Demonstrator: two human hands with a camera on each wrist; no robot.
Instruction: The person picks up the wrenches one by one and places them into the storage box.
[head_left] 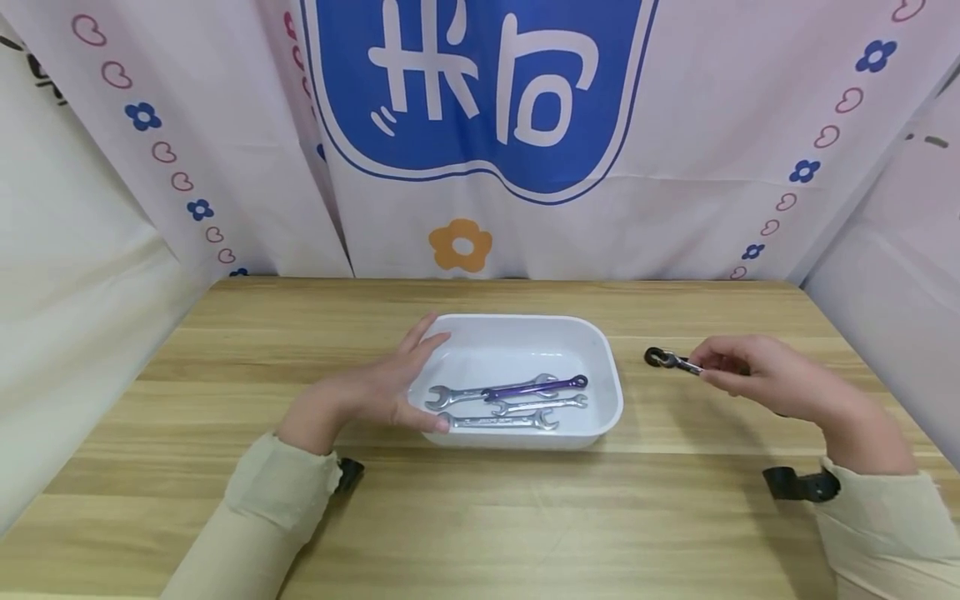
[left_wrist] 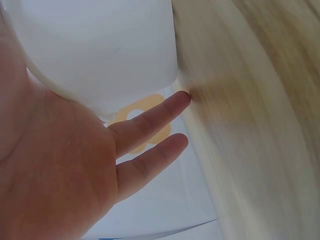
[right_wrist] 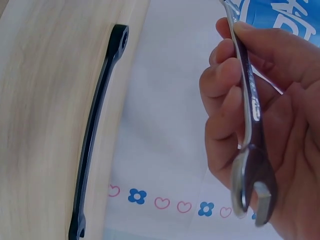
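Note:
My left hand (head_left: 382, 390) rests against the left end of a white plastic tray (head_left: 611, 367). Its thumb lies over the front rim; in the left wrist view two straight fingers (left_wrist: 150, 120) stretch past the tray's wall. Inside the tray lie several wrenches: a purple one (head_left: 536, 388) across silver ones, with another silver wrench (head_left: 495, 422) by the front wall. To the right of the tray, my right hand (head_left: 772, 375) holds a silver wrench (right_wrist: 250, 100) above the table, its open jaw end pointing toward the wrist. A black wrench (right_wrist: 95, 115) lies on the table beneath.
The wooden table (head_left: 525, 517) reaches back to a white printed cloth (head_left: 562, 242) hanging behind it. Light cloth walls stand at the left and right. Black wrist straps (head_left: 802, 485) sit by both sleeves.

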